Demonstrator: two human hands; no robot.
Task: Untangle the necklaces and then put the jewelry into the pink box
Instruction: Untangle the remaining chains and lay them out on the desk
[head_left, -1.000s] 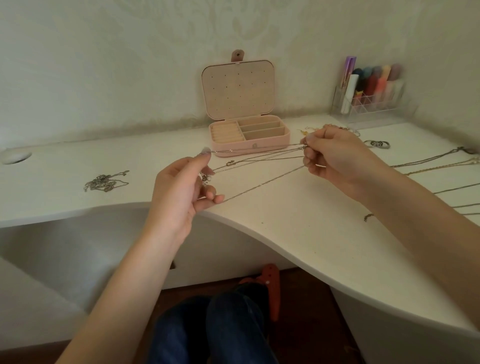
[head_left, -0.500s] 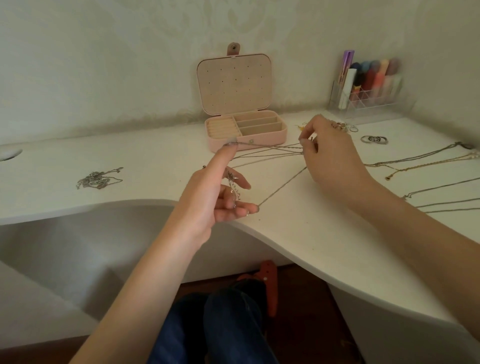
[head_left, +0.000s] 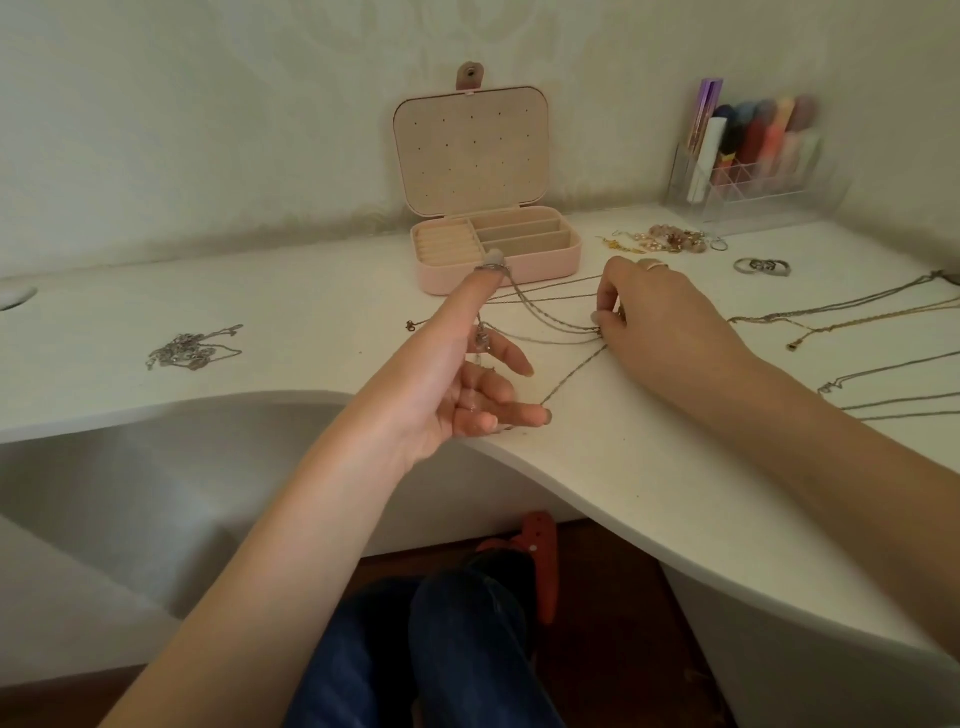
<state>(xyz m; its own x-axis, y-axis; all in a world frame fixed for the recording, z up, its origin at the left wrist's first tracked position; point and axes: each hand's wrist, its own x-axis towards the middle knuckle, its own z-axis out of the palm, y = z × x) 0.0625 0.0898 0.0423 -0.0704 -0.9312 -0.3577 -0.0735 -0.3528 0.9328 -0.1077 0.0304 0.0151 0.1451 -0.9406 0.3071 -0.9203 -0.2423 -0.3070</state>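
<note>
- I see the pink box (head_left: 496, 260) open with nothing visible inside; several chains (head_left: 841, 312) lie straightened to its right, one tangle (head_left: 192, 351) waits far to its left.
- In front of the box, my left hand (head_left: 462, 379) has fingers straight, the necklaces (head_left: 550, 322) hooked over its index; my right hand (head_left: 660, 317) pinches them.
- Compared with a second ago, both hands are lower, near the desk (head_left: 311, 312), and the strands hang slacker.

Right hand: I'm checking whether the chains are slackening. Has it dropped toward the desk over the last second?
Yes. The right hand has dropped beside the pink box onto the desk, and the necklace chains sag.
</note>
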